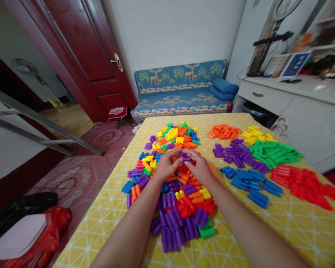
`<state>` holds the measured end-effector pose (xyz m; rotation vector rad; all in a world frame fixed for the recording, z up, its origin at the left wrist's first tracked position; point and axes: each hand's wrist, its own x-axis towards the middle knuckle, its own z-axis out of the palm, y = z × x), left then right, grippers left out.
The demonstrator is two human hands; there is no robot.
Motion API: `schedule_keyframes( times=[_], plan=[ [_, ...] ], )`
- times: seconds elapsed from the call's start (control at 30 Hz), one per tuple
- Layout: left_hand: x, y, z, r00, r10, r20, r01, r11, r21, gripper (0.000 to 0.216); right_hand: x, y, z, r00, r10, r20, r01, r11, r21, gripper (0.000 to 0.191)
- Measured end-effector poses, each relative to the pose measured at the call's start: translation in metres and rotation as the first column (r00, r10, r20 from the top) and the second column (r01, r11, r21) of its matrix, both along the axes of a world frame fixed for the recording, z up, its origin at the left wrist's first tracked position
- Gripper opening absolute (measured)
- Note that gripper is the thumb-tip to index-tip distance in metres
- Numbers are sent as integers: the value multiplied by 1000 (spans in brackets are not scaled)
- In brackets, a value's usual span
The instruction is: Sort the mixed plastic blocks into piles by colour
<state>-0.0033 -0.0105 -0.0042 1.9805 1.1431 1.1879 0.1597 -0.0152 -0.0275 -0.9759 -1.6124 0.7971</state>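
Observation:
A mixed heap of small coloured plastic pegs [173,175] covers the middle of a table with a yellow patterned cloth [106,208]. My left hand [164,165] and my right hand [201,169] rest on top of the heap, fingertips almost meeting. A purple peg [185,157] sits pinched between the fingers of both hands. To the right lie sorted piles: orange pegs [224,131], yellow pegs [255,134], purple pegs [238,153], green pegs [273,152], blue pegs [251,183] and red pegs [304,184].
A blue patterned sofa [181,91] stands against the far wall. A dark red door [83,56] is at the left, a white cabinet [304,111] at the right. A red bag [30,238] lies on the tiled floor at the lower left.

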Motion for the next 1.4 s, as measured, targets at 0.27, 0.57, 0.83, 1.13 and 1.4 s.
schedule_keyframes(
  times=[0.27, 0.57, 0.83, 1.13, 1.4],
  plan=[
    [-1, 2, -5, 1000, 12, 2, -12, 1000, -26, 33, 0, -9, 15, 989, -121, 89, 111, 988, 111, 24],
    [-2, 0, -1, 996, 18, -82, -13, 998, 60, 29, -3, -9, 19, 998, -55, -26, 55, 998, 0, 26],
    [-2, 2, -4, 999, -24, -42, 24, 1000, 12, 21, 2, -4, 20, 974, -136, -181, 111, 984, -141, 26],
    [-2, 4, -6, 997, 14, -75, -13, 1000, 18, 18, 107, 39, 44, 758, -455, 466, 476, 876, 80, 24],
    [-2, 4, -6, 997, 27, -74, -26, 999, 21, 17, 158, 56, 46, 342, -323, 882, 472, 871, 135, 28]
  ],
)
